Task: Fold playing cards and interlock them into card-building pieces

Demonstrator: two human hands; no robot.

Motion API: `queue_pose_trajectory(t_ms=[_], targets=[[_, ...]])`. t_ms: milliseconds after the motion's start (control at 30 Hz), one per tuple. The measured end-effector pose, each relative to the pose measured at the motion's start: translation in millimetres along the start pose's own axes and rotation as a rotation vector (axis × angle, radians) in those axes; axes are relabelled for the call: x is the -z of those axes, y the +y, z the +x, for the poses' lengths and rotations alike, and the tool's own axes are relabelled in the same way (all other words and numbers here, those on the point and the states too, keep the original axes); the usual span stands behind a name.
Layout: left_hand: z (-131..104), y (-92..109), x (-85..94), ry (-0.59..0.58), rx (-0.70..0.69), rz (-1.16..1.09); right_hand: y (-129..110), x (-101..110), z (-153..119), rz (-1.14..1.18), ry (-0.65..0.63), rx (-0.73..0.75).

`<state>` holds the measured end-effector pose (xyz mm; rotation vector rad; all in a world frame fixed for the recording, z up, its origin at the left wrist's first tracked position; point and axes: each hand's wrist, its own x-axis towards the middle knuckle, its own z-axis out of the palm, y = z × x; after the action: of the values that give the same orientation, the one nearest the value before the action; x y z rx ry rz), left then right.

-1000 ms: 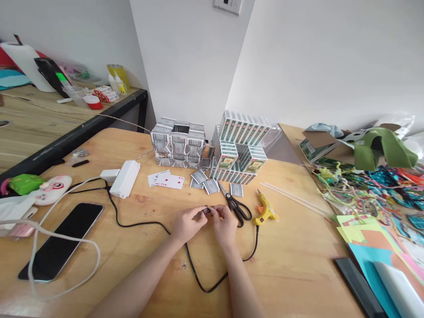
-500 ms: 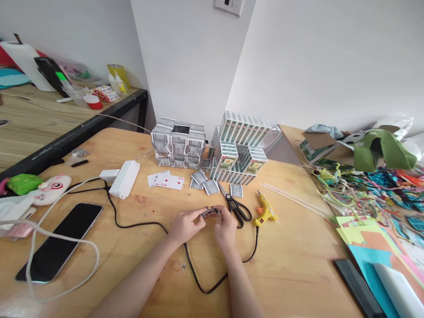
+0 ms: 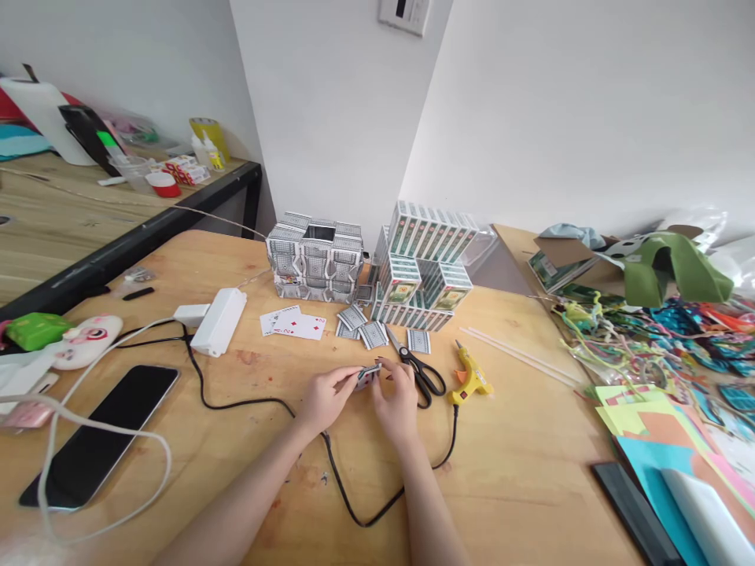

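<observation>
A small folded playing card point(image 3: 366, 377) is pinched between my two hands above the table. My left hand point(image 3: 328, 398) grips its left end, and my right hand point(image 3: 396, 401) has its thumb and fingers at the right end. Just right of my right hand lie black-handled scissors point(image 3: 421, 369), and beyond them a yellow glue gun point(image 3: 470, 376) rests on its side. Several patterned card pieces point(image 3: 373, 334) lie past my fingers, beside flat face-up playing cards point(image 3: 303, 325). Behind them stands a block-like structure built of folded cards point(image 3: 317, 259).
Stacked card boxes point(image 3: 428, 263) stand at the back. A black cord point(image 3: 348, 503) loops in front of my hands. At left lie a white power adapter point(image 3: 219, 322) and a phone point(image 3: 100, 436). Clear glue sticks point(image 3: 522, 358), coloured paper point(image 3: 654, 448) and craft scraps are at right.
The folded card has turned in my fingers, and a red-marked face now shows toward me. My right hand's fingers have shifted along it. The view has moved slightly.
</observation>
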<state>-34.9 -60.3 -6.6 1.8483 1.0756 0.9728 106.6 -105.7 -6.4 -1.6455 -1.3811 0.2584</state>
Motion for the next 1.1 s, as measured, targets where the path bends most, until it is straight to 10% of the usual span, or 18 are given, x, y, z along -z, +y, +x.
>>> queue_pose_trajectory(t_ms=[433, 1100], targets=[[1.4, 3.9, 1.8, 0.019, 0.037, 0.000, -1.6, -0.3, -2.1, 0.032, 0.037, -0.091], [-2.0, -3.9, 0.2, 0.137, -0.292, 0.317, -6.8, 1.0, -2.1, 0.103, -0.048, -0.022]])
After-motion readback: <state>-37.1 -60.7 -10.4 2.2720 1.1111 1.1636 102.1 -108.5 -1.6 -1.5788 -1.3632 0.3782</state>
